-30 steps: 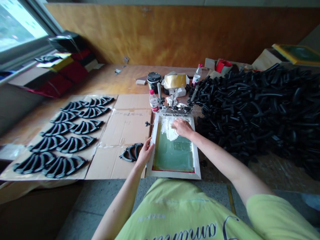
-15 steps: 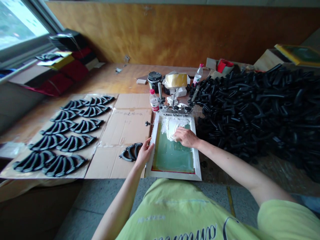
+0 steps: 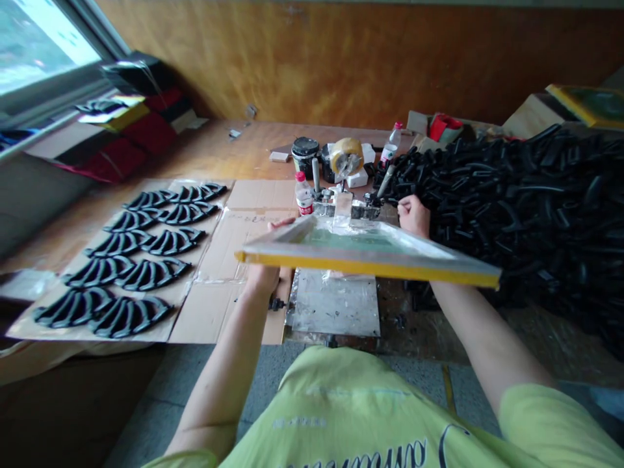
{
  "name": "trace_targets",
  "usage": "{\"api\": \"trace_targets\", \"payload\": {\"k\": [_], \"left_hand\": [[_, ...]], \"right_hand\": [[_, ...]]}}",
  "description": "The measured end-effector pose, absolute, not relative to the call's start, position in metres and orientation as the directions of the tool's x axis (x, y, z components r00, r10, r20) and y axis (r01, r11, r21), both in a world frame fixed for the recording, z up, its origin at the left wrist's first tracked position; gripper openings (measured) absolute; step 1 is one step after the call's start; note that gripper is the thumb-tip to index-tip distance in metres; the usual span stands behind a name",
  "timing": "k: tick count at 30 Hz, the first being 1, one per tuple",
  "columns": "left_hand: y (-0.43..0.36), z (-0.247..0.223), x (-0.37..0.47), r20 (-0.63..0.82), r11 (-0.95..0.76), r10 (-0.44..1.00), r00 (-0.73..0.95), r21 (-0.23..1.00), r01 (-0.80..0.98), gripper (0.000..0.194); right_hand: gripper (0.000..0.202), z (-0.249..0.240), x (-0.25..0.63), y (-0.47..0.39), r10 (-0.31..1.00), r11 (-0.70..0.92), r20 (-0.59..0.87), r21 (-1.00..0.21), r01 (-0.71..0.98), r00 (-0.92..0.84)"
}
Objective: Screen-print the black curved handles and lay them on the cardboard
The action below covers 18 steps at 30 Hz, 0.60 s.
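Note:
A screen-printing frame [image 3: 370, 263] with a yellow front edge and greenish mesh is tilted up over a flat metal plate [image 3: 336, 302]. My left hand [image 3: 280, 223] is at the frame's left side; the frame hides most of it, and only some fingers show above the rail. To the right of the frame, my right hand [image 3: 414, 214] is closed at the edge of a pile of black curved parts [image 3: 511, 208]; what its fingers hold, if anything, I cannot make out. At the frame's back end, a pale flat piece [image 3: 344, 205] stands among white paste, near the metal clamp bar [image 3: 373, 212].
Rows of black curved parts [image 3: 146, 273] lie on cardboard [image 3: 258, 234] at the left. Behind the clamp stand a roll of tape [image 3: 347, 156], a dark tub [image 3: 305, 156] and two red-capped bottles [image 3: 304, 195]. Boxes [image 3: 112, 149] are stacked by the window.
The frame's front has swung up from lying flat, uncovering the metal plate. My right hand has left the white paste on the mesh and moved right to the pile. The tape roll has turned.

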<state>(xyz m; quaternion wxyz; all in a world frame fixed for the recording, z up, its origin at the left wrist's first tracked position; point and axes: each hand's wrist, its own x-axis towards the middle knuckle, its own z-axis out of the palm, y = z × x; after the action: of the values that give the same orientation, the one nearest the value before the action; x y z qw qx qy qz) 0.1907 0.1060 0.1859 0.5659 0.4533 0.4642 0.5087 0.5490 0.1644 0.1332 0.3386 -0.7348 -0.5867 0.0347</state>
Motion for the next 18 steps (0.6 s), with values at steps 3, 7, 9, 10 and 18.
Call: {"api": "trace_targets", "payload": {"k": [3, 7, 9, 10, 18], "left_hand": [[0.125, 0.195, 0.206, -0.045, 0.040, 0.999, -0.012, 0.965, -0.260, 0.050], [0.109, 0.164, 0.222, -0.175, 0.140, 0.981, -0.082, 0.936, -0.322, 0.053], [0.083, 0.135, 0.229, -0.353, 0.363, 0.932, 0.086, 0.893, -0.268, 0.056], [0.069, 0.120, 0.233, -0.447, 0.480, 0.875, 0.184, 0.851, -0.214, 0.058], [0.011, 0.080, 0.252, -0.593, 0.628, 0.778, 0.210, 0.713, -0.312, 0.055]], "right_hand": [[0.023, 0.092, 0.546, 0.139, 0.936, -0.066, 0.258, -0.539, 0.840, 0.239], [0.031, 0.056, 0.506, 0.102, 0.985, 0.023, 0.159, -0.510, 0.860, 0.069], [0.029, 0.053, 0.488, 0.089, 0.988, 0.113, 0.143, -0.467, 0.877, -0.051], [0.025, 0.055, 0.480, 0.084, 0.983, 0.163, 0.145, -0.442, 0.882, -0.109], [0.015, 0.091, 0.403, 0.023, 0.854, 0.519, 0.267, -0.371, 0.770, -0.446]]}}
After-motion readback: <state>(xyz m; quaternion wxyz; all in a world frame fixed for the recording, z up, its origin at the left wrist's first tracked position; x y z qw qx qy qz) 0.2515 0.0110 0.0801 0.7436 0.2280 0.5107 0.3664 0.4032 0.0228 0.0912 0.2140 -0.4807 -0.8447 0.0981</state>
